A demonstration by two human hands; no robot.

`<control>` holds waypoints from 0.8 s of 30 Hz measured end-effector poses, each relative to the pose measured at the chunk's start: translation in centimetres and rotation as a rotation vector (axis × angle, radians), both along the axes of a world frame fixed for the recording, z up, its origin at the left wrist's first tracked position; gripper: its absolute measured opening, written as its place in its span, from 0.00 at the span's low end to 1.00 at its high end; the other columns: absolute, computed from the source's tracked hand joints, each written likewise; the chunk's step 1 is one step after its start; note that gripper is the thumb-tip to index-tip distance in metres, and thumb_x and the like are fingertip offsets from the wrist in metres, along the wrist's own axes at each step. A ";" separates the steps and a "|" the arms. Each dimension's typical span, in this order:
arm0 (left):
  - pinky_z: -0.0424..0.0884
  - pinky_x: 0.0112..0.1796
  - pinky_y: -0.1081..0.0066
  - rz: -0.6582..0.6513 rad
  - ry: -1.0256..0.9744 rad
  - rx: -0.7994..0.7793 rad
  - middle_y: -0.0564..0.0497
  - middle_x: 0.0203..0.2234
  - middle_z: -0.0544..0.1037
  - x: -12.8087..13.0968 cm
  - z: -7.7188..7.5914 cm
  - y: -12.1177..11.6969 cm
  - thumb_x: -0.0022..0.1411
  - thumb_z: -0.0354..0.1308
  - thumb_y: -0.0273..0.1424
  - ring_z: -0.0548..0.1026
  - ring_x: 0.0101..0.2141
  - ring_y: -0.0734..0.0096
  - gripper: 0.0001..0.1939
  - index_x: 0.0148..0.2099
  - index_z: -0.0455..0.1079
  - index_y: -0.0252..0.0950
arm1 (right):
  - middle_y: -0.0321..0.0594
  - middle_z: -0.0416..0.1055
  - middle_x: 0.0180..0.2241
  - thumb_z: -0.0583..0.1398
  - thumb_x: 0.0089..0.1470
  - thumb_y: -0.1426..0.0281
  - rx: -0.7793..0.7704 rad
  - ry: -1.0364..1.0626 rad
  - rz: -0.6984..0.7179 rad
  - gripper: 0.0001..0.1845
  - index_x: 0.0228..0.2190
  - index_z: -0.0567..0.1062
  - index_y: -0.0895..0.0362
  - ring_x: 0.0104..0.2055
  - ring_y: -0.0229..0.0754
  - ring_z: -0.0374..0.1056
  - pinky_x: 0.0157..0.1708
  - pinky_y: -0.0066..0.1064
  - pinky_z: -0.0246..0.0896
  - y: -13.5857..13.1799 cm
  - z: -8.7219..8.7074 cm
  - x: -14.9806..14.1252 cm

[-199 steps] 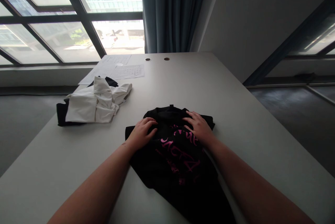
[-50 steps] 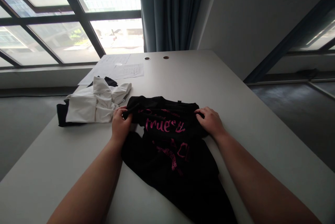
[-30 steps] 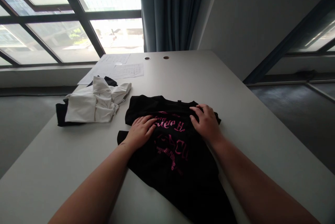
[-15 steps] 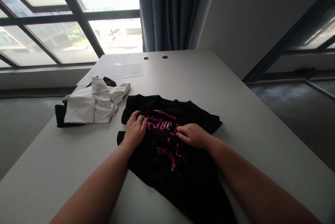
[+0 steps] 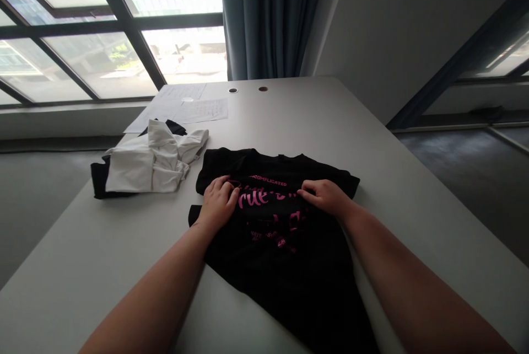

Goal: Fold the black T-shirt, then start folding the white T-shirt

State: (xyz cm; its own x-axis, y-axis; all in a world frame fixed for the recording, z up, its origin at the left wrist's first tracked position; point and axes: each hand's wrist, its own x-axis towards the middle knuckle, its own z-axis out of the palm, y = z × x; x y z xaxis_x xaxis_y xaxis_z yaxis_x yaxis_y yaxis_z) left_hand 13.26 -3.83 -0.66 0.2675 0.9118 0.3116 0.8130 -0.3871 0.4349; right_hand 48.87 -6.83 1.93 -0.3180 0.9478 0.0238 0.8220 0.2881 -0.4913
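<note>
A black T-shirt (image 5: 264,266) with pink lettering lies on the white table, its collar toward the far side and its lower part running to the bottom of the view. My left hand (image 5: 218,199) rests on the left part of the print, fingers curled and closed on the cloth. On the right side of the print, my right hand (image 5: 324,197) pinches the fabric between thumb and fingers. The cloth between the hands is creased, and some of the lettering is folded over.
Left of the shirt sits a pile of white clothing (image 5: 132,166) with black cloth (image 5: 99,177) under it. Printed papers (image 5: 202,110) lie behind the pile. The table (image 5: 289,117) has two cable holes near its back edge, by a blue curtain (image 5: 268,23) and windows.
My right hand has moved right and slightly away from me, pulling the cloth so the print spreads wider. My left hand stays at about the same place on the shirt.
</note>
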 end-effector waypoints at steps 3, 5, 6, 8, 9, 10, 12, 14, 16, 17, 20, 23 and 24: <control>0.61 0.64 0.46 -0.013 0.002 -0.020 0.43 0.59 0.74 0.1 0.2 -0.1 0.72 0.54 0.38 0.68 0.62 0.50 0.10 0.42 0.73 0.41 | 0.34 0.73 0.25 0.55 0.65 0.48 0.033 0.065 -0.016 0.24 0.29 0.75 0.53 0.28 0.40 0.67 0.33 0.30 0.55 0.6 -0.6 1.0; 0.61 0.65 0.47 -0.030 -0.017 -0.032 0.42 0.60 0.74 0.1 0.3 -0.1 0.71 0.54 0.37 0.68 0.63 0.51 0.09 0.47 0.73 0.40 | 0.35 0.74 0.26 0.56 0.64 0.47 0.084 0.096 -0.062 0.25 0.29 0.75 0.53 0.29 0.41 0.68 0.33 0.31 0.56 0.9 -0.9 1.6; 0.61 0.65 0.48 -0.045 -0.032 -0.040 0.43 0.61 0.73 0.1 0.4 -0.2 0.71 0.55 0.37 0.68 0.63 0.52 0.11 0.51 0.73 0.40 | 0.36 0.74 0.26 0.56 0.64 0.47 0.132 0.095 -0.119 0.25 0.29 0.75 0.53 0.29 0.42 0.68 0.34 0.32 0.56 1.1 -1.0 1.8; 0.61 0.66 0.50 -0.093 -0.057 -0.059 0.44 0.62 0.72 0.0 0.6 -0.3 0.72 0.53 0.38 0.67 0.64 0.55 0.15 0.58 0.70 0.41 | 0.39 0.75 0.27 0.56 0.64 0.47 0.259 0.063 -0.274 0.25 0.28 0.75 0.53 0.29 0.43 0.69 0.34 0.34 0.57 1.5 -1.2 2.4; 0.60 0.66 0.51 -0.125 -0.061 -0.070 0.45 0.63 0.72 0.0 0.7 -0.4 0.73 0.52 0.39 0.67 0.64 0.56 0.17 0.60 0.69 0.42 | 0.40 0.75 0.27 0.56 0.64 0.48 0.324 0.036 -0.354 0.25 0.28 0.75 0.53 0.30 0.44 0.69 0.36 0.35 0.58 1.6 -1.4 2.6; 0.60 0.67 0.51 -0.156 -0.056 -0.080 0.46 0.63 0.71 0.1 0.8 -0.4 0.74 0.51 0.39 0.66 0.65 0.58 0.18 0.61 0.68 0.43 | 0.41 0.76 0.28 0.55 0.64 0.48 0.380 0.005 -0.421 0.24 0.28 0.75 0.53 0.30 0.45 0.70 0.38 0.36 0.58 1.7 -1.5 2.8; 0.59 0.67 0.52 -0.197 -0.033 -0.090 0.47 0.63 0.71 0.1 0.9 -0.5 0.75 0.49 0.40 0.66 0.65 0.59 0.18 0.61 0.70 0.44 | 0.42 0.76 0.28 0.55 0.65 0.50 0.448 -0.061 -0.504 0.24 0.28 0.76 0.54 0.33 0.47 0.70 0.42 0.39 0.58 2.0 -1.9 3.1; 0.59 0.67 0.52 -0.202 0.001 -0.088 0.48 0.63 0.72 0.2 1.1 -0.5 0.75 0.49 0.41 0.66 0.65 0.59 0.18 0.60 0.72 0.45 | 0.43 0.77 0.29 0.55 0.65 0.52 0.479 -0.116 -0.553 0.23 0.28 0.76 0.53 0.35 0.50 0.70 0.44 0.41 0.58 2.1 -2.3 3.3; 0.57 0.68 0.51 -0.192 0.043 -0.082 0.48 0.63 0.72 0.4 1.3 -0.6 0.76 0.48 0.41 0.67 0.65 0.58 0.18 0.60 0.73 0.45 | 0.44 0.78 0.31 0.55 0.64 0.52 0.489 -0.126 -0.582 0.22 0.28 0.77 0.53 0.37 0.51 0.70 0.44 0.42 0.58 2.2 -2.7 3.5; 0.56 0.69 0.50 -0.183 0.065 -0.078 0.48 0.63 0.73 0.5 1.4 -0.7 0.76 0.47 0.41 0.67 0.65 0.58 0.18 0.59 0.73 0.45 | 0.44 0.78 0.31 0.55 0.64 0.52 0.488 -0.109 -0.590 0.22 0.28 0.77 0.53 0.38 0.51 0.70 0.43 0.41 0.58 2.3 -2.9 3.6; 0.52 0.70 0.49 -0.131 0.127 -0.062 0.48 0.63 0.73 0.7 1.6 -0.9 0.77 0.46 0.41 0.68 0.65 0.60 0.19 0.60 0.73 0.45 | 0.44 0.77 0.30 0.56 0.62 0.48 0.468 0.022 -0.602 0.24 0.26 0.76 0.53 0.35 0.49 0.70 0.39 0.39 0.60 2.5 -3.1 4.2; 0.50 0.71 0.48 -0.059 0.190 -0.039 0.47 0.64 0.73 0.8 1.7 -1.2 0.77 0.46 0.42 0.67 0.65 0.59 0.21 0.63 0.71 0.44 | 0.41 0.75 0.27 0.60 0.58 0.45 0.456 0.180 -0.605 0.25 0.26 0.76 0.53 0.31 0.47 0.70 0.36 0.37 0.61 2.7 -2.9 5.0; 0.50 0.71 0.48 -0.036 0.212 -0.031 0.46 0.64 0.72 0.8 1.7 -1.2 0.76 0.47 0.42 0.66 0.66 0.58 0.22 0.64 0.71 0.44 | 0.41 0.75 0.26 0.61 0.57 0.45 0.462 0.219 -0.623 0.25 0.26 0.77 0.53 0.30 0.46 0.70 0.36 0.37 0.62 2.7 -2.8 5.3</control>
